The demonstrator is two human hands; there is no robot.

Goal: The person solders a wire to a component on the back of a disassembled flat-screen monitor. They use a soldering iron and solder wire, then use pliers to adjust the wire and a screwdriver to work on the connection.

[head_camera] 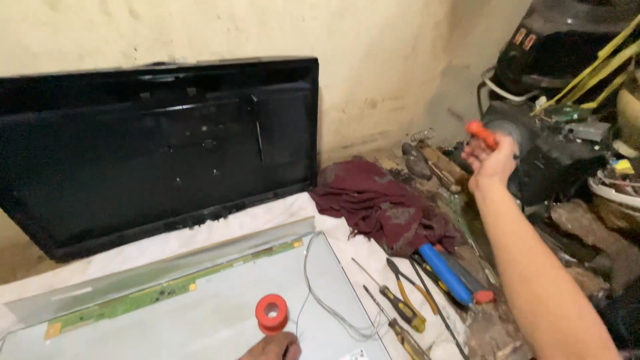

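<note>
head view: right hand (492,160) closed around orange-handled tool (481,134), left hand (272,347) barely visible, grip unclear.

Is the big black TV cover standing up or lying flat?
Standing up. The black TV cover is propped on its long edge, tilted back against the wall, behind the flat panel lying on the table.

Cluttered repair workshop: opened television panel (200,313), screwdrivers (400,310), dismantled electronics (567,133) against stained wall (373,73).
</note>
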